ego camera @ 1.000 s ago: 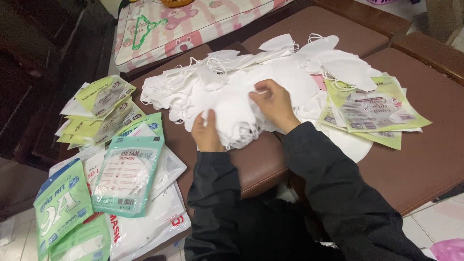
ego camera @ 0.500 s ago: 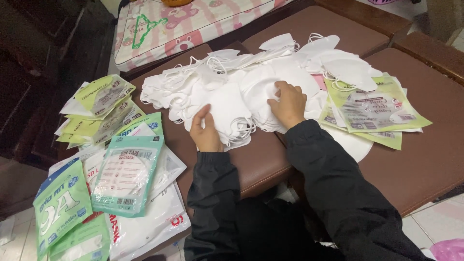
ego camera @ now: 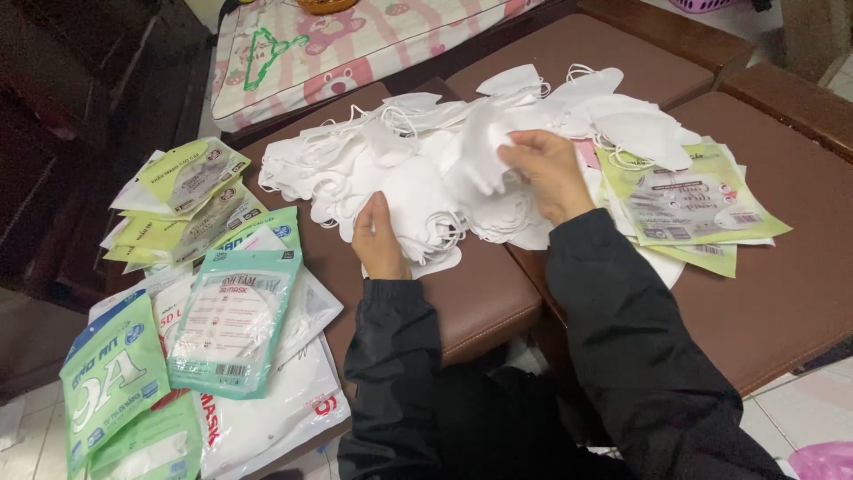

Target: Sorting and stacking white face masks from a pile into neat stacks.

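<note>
Up comes our right hand (ego camera: 546, 173), lifting one white mask (ego camera: 487, 151) off the heap where it pressed flat a moment ago.
We pinch that mask to peel it free of the mask pile (ego camera: 400, 178) on the brown cushion (ego camera: 480, 293); our left hand (ego camera: 378, 240) lies open, pinning the pile's near edge, green packets (ego camera: 233, 322) waiting leftward.

your two bare hands, left hand (ego camera: 380, 244), right hand (ego camera: 549, 171), no gloves or rings visible, your long black jacket sleeves, slightly shiny creased fabric, snug cuffs at wrists
</note>
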